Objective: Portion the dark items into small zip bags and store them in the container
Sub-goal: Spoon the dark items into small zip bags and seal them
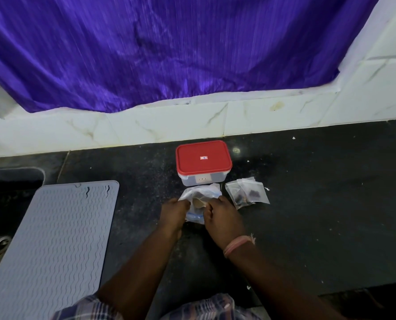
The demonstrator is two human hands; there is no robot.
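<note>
View from above of a dark stone counter [307,204] backed by pale marbled wall tiles [169,128] and a purple curtain [169,47]. At centre stands a clear plastic container [202,180] with its red lid [203,157] closed. Just in front of the container lies a larger clear plastic bag [199,195] with a blue zip strip, crumpled, with a pale brownish patch showing inside; what that patch is cannot be told.

The left hand [173,214] has its fingers curled on the left edge of this bag. The right hand [222,218], with a pinkish thread band [237,244] at the wrist, has its fingers curled on the right edge; both hands grip the bag near its mouth.

To the right of the bag and just beside the container's front right corner lie small zip bags [246,192], overlapping one another, each showing a small clump of dark items [252,193] inside. They rest on the counter, outside the container.

At left, a grey ribbed mat [53,239] lies partly over a sink [5,204], whose drain [0,244] shows at the left edge. A checked garment [215,308] fills the bottom edge.
</note>
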